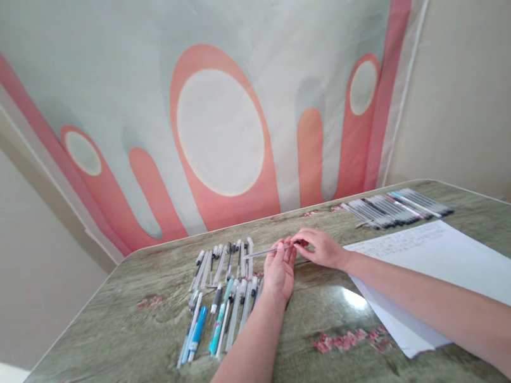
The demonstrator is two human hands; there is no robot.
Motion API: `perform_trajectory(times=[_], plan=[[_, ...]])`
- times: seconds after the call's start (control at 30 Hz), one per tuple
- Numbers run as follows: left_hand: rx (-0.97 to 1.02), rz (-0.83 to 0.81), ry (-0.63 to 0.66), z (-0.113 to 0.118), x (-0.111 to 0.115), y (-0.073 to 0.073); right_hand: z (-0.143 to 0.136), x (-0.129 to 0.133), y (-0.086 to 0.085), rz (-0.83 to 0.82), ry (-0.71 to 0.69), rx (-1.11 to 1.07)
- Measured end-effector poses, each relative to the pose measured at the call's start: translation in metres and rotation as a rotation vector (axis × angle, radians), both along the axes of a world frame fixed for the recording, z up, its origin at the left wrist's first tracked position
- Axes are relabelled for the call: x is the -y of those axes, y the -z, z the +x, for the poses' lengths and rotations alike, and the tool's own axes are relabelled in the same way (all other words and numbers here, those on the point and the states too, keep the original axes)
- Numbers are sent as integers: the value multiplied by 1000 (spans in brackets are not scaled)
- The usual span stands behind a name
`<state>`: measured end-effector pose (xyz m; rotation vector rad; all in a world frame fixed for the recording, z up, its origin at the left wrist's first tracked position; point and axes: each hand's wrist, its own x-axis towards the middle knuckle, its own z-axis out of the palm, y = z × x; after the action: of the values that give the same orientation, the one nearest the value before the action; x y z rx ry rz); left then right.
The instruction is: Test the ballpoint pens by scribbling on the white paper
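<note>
My left hand (283,270) is closed around a thin pale stick that looks like a pen refill (261,253), held roughly level above the table. One end points left past my fingers. At its other end, which is dark, my right hand (318,247) pinches with thumb and fingertips. Left of my hands lie two rows of pens: clear-barrelled ones with white or black caps (221,264) at the back, and a front row that includes a blue pen (198,331) and a teal pen (217,330). My left wrist partly covers the row ends.
A white sheet of paper with handwriting (460,276) lies under and beyond my right forearm. Several thin refill-like sticks with dark tips (390,210) lie side by side at the back right. The wood-patterned table (114,340) meets a printed cloth backdrop (222,132) behind it.
</note>
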<state>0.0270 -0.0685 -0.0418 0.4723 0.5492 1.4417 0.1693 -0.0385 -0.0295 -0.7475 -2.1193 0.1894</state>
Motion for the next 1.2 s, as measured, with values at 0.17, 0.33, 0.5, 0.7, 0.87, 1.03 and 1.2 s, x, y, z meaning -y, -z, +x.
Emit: perform_trajectory(times=[0.17, 0.33, 0.5, 0.7, 0.87, 1.03, 1.2], plan=[[-2, -23, -13, 0, 1, -3, 0, -1, 2, 11, -11, -14], [-1, -13, -22, 0, 0, -2, 1, -4, 6, 35, -49, -34], [-2, 16, -7, -1, -3, 2, 0, -6, 8, 71, -65, -57], [-44, 36, -3, 0, -3, 4, 0, -6, 9, 84, -62, -38], [-65, 36, 12, 1, -1, 2, -1, -3, 6, 71, -65, -45], [-40, 40, 23, 1, -1, 2, -3, -2, 6, 43, -52, -79], [-51, 24, -8, 2, -1, 1, -4, -3, 8, 62, -68, -88]])
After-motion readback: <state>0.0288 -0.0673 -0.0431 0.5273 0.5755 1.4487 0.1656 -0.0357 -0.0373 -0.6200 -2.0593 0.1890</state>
